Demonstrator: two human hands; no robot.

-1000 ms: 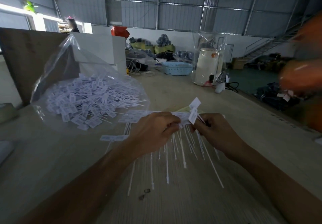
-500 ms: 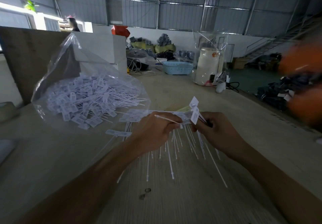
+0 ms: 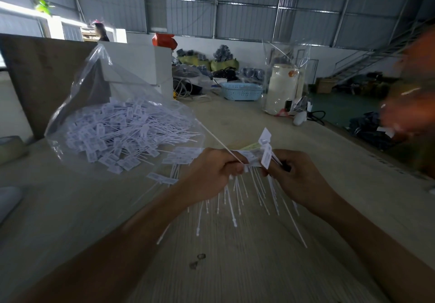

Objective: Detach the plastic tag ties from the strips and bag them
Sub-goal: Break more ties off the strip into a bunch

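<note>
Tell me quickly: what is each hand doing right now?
Left hand: pinching one tag tie.
Right hand: gripping the strip of ties.

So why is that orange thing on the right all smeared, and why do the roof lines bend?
Head view: the orange shape is motion-blurred, something moving fast; the wide-angle lens bows the roof beams; the bright opening at upper left is blown out, leaving the table dim.

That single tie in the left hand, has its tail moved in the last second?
Yes. The tie held by the left hand has swung up from hanging toward the table; its tail now points at the bag.
</note>
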